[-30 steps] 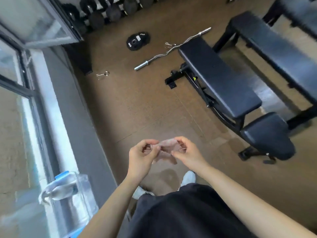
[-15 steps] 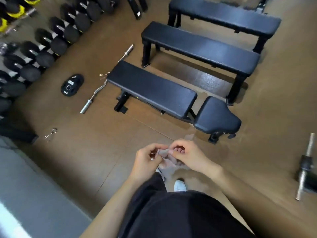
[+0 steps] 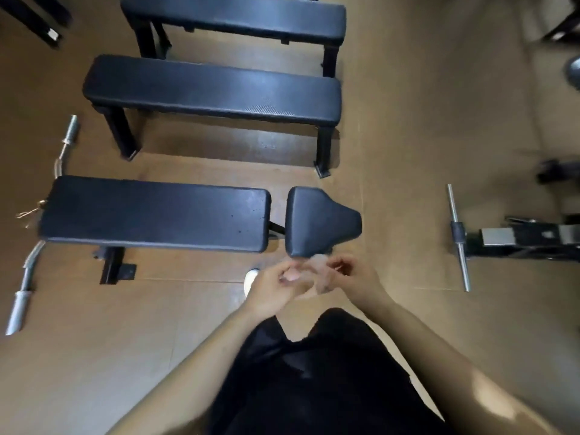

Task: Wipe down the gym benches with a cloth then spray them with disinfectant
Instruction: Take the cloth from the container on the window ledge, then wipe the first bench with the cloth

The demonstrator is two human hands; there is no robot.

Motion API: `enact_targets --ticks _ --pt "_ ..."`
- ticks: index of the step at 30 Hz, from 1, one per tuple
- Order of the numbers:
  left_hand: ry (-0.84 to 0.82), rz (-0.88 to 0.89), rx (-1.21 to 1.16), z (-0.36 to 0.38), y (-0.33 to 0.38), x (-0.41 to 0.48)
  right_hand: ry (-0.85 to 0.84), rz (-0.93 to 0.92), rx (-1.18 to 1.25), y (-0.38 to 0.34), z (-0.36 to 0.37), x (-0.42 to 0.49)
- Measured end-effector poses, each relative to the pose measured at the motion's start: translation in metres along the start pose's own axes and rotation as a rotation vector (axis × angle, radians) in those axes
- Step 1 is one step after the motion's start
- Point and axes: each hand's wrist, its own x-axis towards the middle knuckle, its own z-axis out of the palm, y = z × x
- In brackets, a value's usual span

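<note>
Cloth (image 3: 317,273), small, pale and blurred, sits bunched between our two hands, just on the near side of the seat pad (image 3: 317,221) and overlapping that pad's near edge in the view. Our left hand (image 3: 273,290) has its fingers curled in on the cloth's left end. Our right hand (image 3: 354,281) pinches the right end with bent fingers, and the two hands nearly meet. We cannot tell through the blur how the cloth is folded.

The seat pad belongs to the nearest bench, whose long black back pad (image 3: 157,215) lies flat just left of it across a narrow gap. Beyond the seat pad stands the middle bench (image 3: 213,89), flat and black on dark legs, and beyond that the far bench (image 3: 235,17), parallel to it. The tip of our white shoe (image 3: 251,277) shows just left of the seat pad's near corner, beside our left hand.

Well to the left of the seat pad, past the back pad's end, a curl bar (image 3: 25,277) lies on the brown floor (image 3: 408,120). Well to the right of the seat pad, a short steel bar (image 3: 458,243) crosses the end of a black machine frame (image 3: 527,238). Nearer than the seat pad, under our forearms, is our black clothing (image 3: 314,372).
</note>
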Motion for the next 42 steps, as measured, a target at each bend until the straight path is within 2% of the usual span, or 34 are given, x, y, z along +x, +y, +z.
enact_targets --ticks 2,9,12,16,19,22,31,34,36,39,42 --pt "-0.069 0.032 0.097 -0.007 0.000 0.035 0.055 0.040 0.060 -0.003 -0.001 0.026" --pt "-0.098 -0.006 0.212 -0.032 -0.019 0.139 0.172 0.109 0.121 0.018 -0.022 0.124" --pt "-0.093 -0.073 0.219 -0.026 -0.035 0.179 0.145 0.147 0.042 0.055 -0.035 0.170" --pt "-0.082 -0.124 0.260 0.005 -0.065 0.225 0.014 0.179 -0.233 0.127 -0.051 0.218" --pt "-0.079 -0.144 0.278 0.030 -0.081 0.255 -0.040 0.205 -0.318 0.167 -0.068 0.245" --pt "-0.029 -0.129 0.251 0.049 -0.090 0.292 0.103 0.197 -0.300 0.198 -0.086 0.277" --pt "0.160 -0.051 0.354 0.088 -0.116 0.414 0.510 -0.032 -0.314 0.264 -0.108 0.383" --pt "0.212 -0.037 0.522 0.088 -0.131 0.414 0.571 -0.059 -0.449 0.273 -0.097 0.396" --pt "0.268 -0.040 0.601 0.090 -0.145 0.394 0.498 -0.110 -0.580 0.276 -0.080 0.393" --pt "0.370 -0.077 0.661 0.096 -0.162 0.353 0.284 -0.311 -0.804 0.290 -0.048 0.377" --pt "0.404 -0.257 0.685 0.104 -0.182 0.319 0.120 -0.406 -1.012 0.309 -0.032 0.379"
